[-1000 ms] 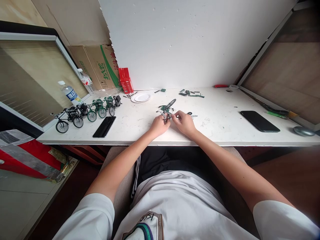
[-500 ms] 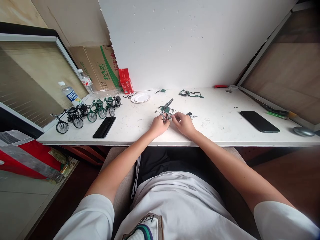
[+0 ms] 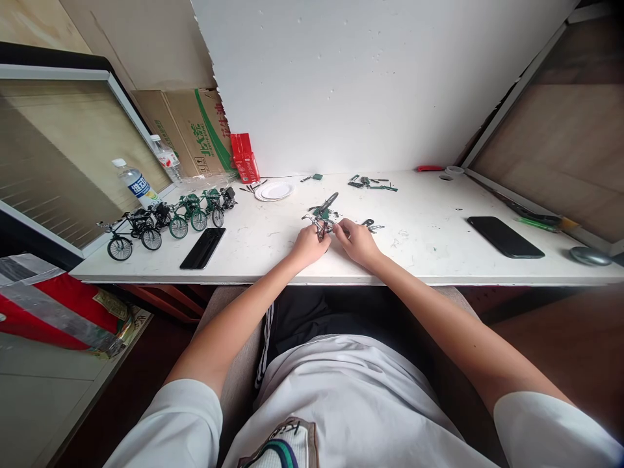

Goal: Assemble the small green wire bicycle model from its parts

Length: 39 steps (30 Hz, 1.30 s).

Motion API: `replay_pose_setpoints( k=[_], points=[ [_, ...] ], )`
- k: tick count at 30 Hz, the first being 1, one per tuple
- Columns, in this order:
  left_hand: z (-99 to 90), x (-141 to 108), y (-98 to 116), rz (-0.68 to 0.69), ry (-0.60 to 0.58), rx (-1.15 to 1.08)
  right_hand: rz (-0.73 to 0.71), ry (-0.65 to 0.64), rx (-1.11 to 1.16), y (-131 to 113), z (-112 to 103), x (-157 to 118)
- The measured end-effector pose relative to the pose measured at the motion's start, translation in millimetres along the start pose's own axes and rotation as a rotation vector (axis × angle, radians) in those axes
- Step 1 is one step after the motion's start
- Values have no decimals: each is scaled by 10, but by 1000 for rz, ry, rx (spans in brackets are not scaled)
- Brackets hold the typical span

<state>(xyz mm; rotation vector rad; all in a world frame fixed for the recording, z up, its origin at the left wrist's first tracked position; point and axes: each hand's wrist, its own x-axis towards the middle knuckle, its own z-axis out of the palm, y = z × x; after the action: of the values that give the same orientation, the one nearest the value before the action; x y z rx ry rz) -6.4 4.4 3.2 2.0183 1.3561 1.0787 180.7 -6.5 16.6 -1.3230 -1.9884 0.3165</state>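
Note:
Near the front middle of the white table (image 3: 263,250), my left hand (image 3: 311,246) is closed on a small metal model bicycle part (image 3: 312,220). My right hand (image 3: 357,241) is beside it, its fingertips pinched at the right side of that part; what they grip is too small to make out. Just beyond my hands lie a dark wheel (image 3: 330,202) and green pieces (image 3: 319,212). More small metal parts (image 3: 374,227) lie right behind my right hand. Several assembled model bicycles (image 3: 178,226) stand upright in a row at the left.
Phones lie left (image 3: 203,248) and right (image 3: 506,237). White plates (image 3: 274,190), a red box (image 3: 245,158), bottles (image 3: 138,184) and a carton (image 3: 192,133) are at the back left. Loose green parts (image 3: 373,184) lie at the back, a red tool (image 3: 429,168) behind right.
My right hand's fingers have shifted slightly beside the part. My left hand keeps its hold, and the table items look the same.

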Motion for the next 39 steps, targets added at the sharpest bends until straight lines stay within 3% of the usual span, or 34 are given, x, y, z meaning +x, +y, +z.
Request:
replay_pose_setpoints(
  k=[39],
  points=[
    [3, 12, 3, 10, 15, 29, -36, -59, -61, -4, 17, 5]
  ],
)
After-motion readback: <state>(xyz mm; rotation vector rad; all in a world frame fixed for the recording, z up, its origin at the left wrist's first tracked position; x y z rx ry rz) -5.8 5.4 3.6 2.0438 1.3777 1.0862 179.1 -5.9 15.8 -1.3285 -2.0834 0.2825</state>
